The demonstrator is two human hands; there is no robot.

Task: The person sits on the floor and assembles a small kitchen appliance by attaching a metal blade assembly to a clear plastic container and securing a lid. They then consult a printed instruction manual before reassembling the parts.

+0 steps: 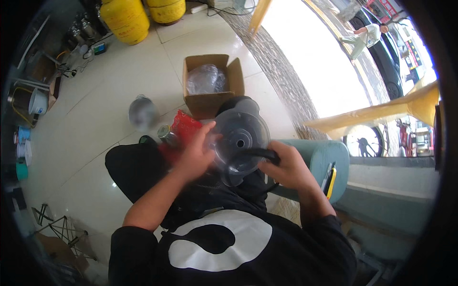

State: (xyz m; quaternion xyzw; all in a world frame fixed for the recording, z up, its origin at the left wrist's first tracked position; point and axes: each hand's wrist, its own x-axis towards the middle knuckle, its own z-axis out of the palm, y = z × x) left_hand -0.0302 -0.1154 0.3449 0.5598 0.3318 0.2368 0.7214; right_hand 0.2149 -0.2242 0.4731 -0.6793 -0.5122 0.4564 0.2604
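Observation:
A clear round plastic bowl (243, 130) with a hole in its middle and a black handle lies over my lap, its open side facing up. My right hand (288, 164) is closed around that handle at the bowl's right side. At the left rim is my left hand (200, 152), blurred, with fingers apart; whether it touches the rim is unclear. Beyond the bowl shows a dark rounded object (232, 103), partly hidden. A red patterned packet (184, 125) and a clear container with a metallic-looking lid (164, 131) are beside my left hand.
An open cardboard box (202, 102) with clear plastic wrapping (205, 80) stands ahead. Left of it is a grey pot (142, 113). Yellow gas cylinders (125, 21) stand farther off. At right, a green-grey surface (325, 152) bears a yellow utility knife (331, 183). A person (368, 37) walks outside.

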